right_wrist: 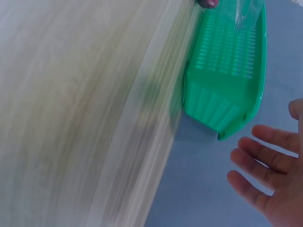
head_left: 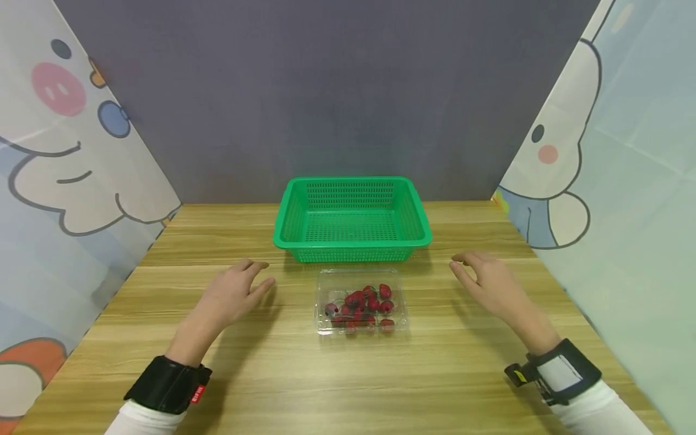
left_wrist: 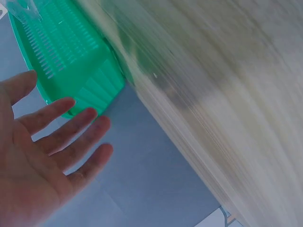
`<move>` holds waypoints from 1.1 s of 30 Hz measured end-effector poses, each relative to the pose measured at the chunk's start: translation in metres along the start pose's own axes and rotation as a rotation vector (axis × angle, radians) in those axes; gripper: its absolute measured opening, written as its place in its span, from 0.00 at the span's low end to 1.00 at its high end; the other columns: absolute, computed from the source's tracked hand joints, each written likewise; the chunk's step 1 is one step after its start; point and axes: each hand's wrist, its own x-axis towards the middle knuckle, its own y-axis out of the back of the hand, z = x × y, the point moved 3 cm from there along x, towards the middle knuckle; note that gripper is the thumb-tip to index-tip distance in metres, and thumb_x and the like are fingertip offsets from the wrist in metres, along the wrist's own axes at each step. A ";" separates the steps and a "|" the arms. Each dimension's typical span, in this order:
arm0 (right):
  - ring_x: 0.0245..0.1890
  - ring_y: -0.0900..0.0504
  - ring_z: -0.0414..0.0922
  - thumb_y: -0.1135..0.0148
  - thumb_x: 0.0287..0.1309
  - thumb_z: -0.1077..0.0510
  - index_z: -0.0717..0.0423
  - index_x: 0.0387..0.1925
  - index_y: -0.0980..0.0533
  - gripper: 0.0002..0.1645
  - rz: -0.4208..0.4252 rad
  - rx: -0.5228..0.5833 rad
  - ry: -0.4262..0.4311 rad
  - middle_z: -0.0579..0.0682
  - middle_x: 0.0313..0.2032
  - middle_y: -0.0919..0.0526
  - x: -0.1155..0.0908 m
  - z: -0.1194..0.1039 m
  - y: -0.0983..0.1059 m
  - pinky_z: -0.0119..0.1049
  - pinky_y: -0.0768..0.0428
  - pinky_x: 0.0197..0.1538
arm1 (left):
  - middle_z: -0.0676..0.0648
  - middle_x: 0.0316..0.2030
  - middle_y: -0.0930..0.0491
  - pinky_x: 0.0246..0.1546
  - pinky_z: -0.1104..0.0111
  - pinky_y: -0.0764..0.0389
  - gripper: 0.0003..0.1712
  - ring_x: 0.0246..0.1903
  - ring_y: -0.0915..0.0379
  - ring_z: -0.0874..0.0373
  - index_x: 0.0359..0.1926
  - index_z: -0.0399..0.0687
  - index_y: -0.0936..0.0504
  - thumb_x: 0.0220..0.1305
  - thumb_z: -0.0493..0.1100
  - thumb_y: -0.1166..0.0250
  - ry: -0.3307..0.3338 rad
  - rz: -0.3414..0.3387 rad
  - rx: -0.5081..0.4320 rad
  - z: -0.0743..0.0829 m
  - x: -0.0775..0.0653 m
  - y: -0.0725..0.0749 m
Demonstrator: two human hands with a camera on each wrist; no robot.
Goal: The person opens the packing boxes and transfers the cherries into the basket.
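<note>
A clear plastic clamshell box (head_left: 361, 278) lies on the table in the head view, with several dark red cherries (head_left: 359, 300) inside, some with stems. Just behind it stands a green slotted basket (head_left: 352, 244) with nothing in it. Left of the box, my left hand (head_left: 234, 290) hovers with loosely spread fingers and touches nothing. My right hand (head_left: 489, 284) is held likewise to the right of the box, apart from it. Both wrist views show the palm and relaxed fingers of the left hand (left_wrist: 52, 151) and right hand (right_wrist: 274, 165), with the basket beyond.
The wood-grain table (head_left: 359, 393) ends at a dark grey back wall (head_left: 348, 90). Side panels with cartoon animals, the left panel (head_left: 65, 181) and the right panel (head_left: 625, 211), border the work area. Each wrist wears a black strap, on the left (head_left: 168, 383) and right (head_left: 565, 371).
</note>
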 end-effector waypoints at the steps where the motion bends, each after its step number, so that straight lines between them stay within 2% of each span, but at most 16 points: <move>1: 0.47 0.16 0.61 0.45 0.77 0.50 0.64 0.49 0.17 0.21 0.001 0.004 0.005 0.60 0.46 0.14 0.001 -0.001 -0.001 0.59 0.19 0.47 | 0.29 0.58 0.23 0.53 0.40 0.22 0.28 0.55 0.24 0.31 0.63 0.34 0.22 0.78 0.52 0.41 -0.005 -0.006 -0.010 0.002 0.000 0.000; 7: 0.49 0.16 0.59 0.44 0.76 0.50 0.62 0.49 0.16 0.20 -0.017 0.015 0.038 0.58 0.47 0.14 0.003 -0.010 -0.007 0.58 0.18 0.48 | 0.31 0.59 0.23 0.55 0.40 0.23 0.27 0.58 0.25 0.32 0.63 0.33 0.22 0.77 0.51 0.40 -0.023 -0.026 -0.076 0.010 0.003 -0.003; 12: 0.52 0.17 0.57 0.42 0.76 0.50 0.60 0.51 0.17 0.19 -0.054 0.022 0.076 0.57 0.50 0.14 0.005 -0.022 -0.010 0.57 0.19 0.52 | 0.33 0.59 0.22 0.53 0.43 0.21 0.27 0.55 0.22 0.36 0.63 0.33 0.22 0.75 0.50 0.37 -0.068 -0.033 -0.126 0.016 0.005 -0.007; 19: 0.54 0.18 0.58 0.37 0.72 0.52 0.62 0.55 0.19 0.19 -0.078 0.039 0.179 0.58 0.51 0.16 0.007 -0.041 -0.015 0.57 0.19 0.54 | 0.36 0.56 0.21 0.50 0.48 0.18 0.29 0.52 0.21 0.41 0.64 0.32 0.23 0.74 0.51 0.35 -0.110 -0.067 -0.219 0.023 0.008 -0.015; 26: 0.57 0.20 0.56 0.32 0.68 0.49 0.63 0.59 0.22 0.27 -0.112 0.055 0.265 0.58 0.55 0.19 0.009 -0.058 -0.022 0.54 0.20 0.58 | 0.35 0.56 0.22 0.45 0.53 0.17 0.31 0.50 0.21 0.44 0.68 0.32 0.27 0.71 0.45 0.32 -0.181 -0.128 -0.308 0.034 0.009 -0.018; 33: 0.64 0.25 0.54 0.28 0.62 0.42 0.61 0.68 0.27 0.41 -0.181 0.064 0.341 0.56 0.64 0.25 0.011 -0.078 -0.030 0.53 0.23 0.63 | 0.36 0.54 0.24 0.41 0.62 0.17 0.37 0.47 0.25 0.49 0.69 0.27 0.31 0.68 0.46 0.29 -0.177 -0.238 -0.407 0.044 0.011 -0.023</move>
